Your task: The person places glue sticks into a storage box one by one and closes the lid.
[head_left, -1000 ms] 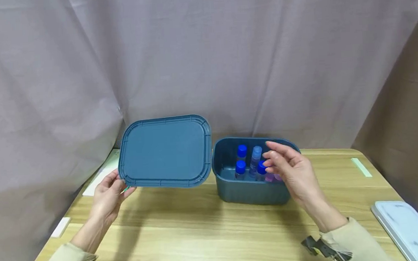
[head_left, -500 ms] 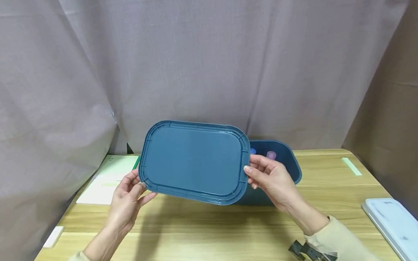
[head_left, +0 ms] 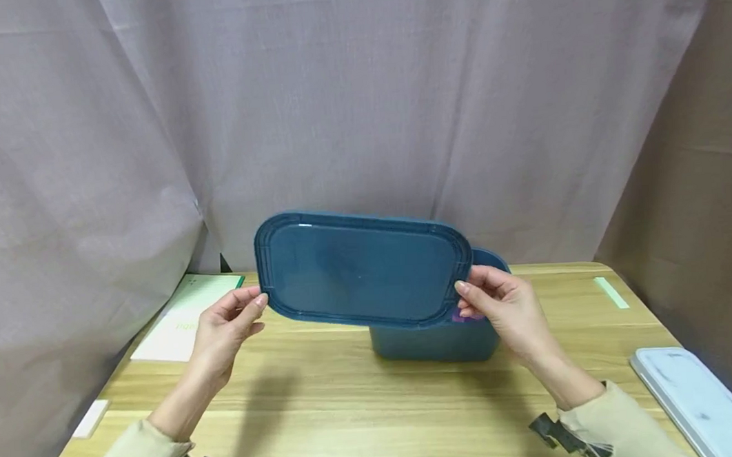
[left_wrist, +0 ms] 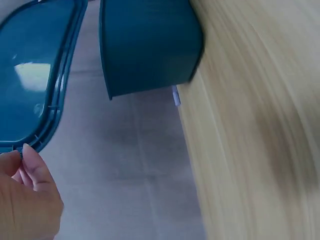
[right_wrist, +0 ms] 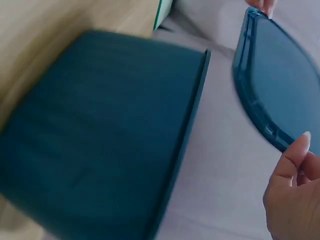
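Note:
A dark teal rectangular lid (head_left: 365,268) hangs in the air, nearly level, above and partly in front of a matching teal bin (head_left: 434,339) on the wooden table (head_left: 350,409). My left hand (head_left: 230,318) pinches the lid's left end, my right hand (head_left: 500,303) pinches its right end. The lid covers most of the bin's opening; only a bit of purple (head_left: 460,316) shows under it. In the left wrist view the lid (left_wrist: 30,80) is above my fingertips (left_wrist: 27,160), with the bin (left_wrist: 147,47) beyond. In the right wrist view the bin's wall (right_wrist: 100,135) fills the left, the lid (right_wrist: 280,85) the right.
A white and green paper sheet (head_left: 187,317) lies at the table's back left, a small white card (head_left: 90,417) near the left edge. A pale blue lid (head_left: 698,397) rests at the front right corner. A strip of green tape (head_left: 611,291) is at the back right. A grey curtain (head_left: 359,104) hangs behind.
The lid has moved right from beside the bin to above it and tipped flatter. My right hand left the bottles and took the lid's right end. The bottles are now hidden.

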